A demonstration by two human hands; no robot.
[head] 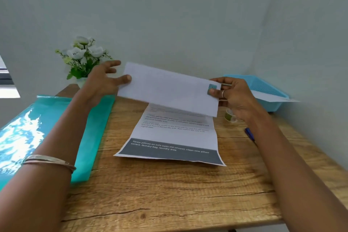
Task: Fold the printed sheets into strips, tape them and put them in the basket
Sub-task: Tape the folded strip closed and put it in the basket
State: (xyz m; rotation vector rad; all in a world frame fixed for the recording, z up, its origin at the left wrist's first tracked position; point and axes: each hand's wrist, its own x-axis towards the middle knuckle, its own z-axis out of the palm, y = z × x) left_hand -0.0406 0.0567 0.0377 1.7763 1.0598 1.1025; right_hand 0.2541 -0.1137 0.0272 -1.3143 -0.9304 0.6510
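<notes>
A folded white strip (pixel 167 88) is held in the air above the table, with a small piece of green tape near its right end. My right hand (pixel 232 93) pinches that right end, thumb on the tape. My left hand (pixel 104 79) is at the strip's left end with fingers spread, the thumb touching the edge. Below it a printed sheet (pixel 171 137) with a dark grey band lies flat on the wooden table (pixel 169 194). The light blue basket (pixel 263 88) stands at the back right with a folded paper (pixel 271 97) lying in it and sticking out over its rim.
A roll of tape (pixel 230 115) sits on the table under my right hand. A blue pen (pixel 250 134) lies to the right. A teal plastic sheet (pixel 47 133) covers the left side. A vase of white flowers (pixel 84 56) stands at the back left by the wall.
</notes>
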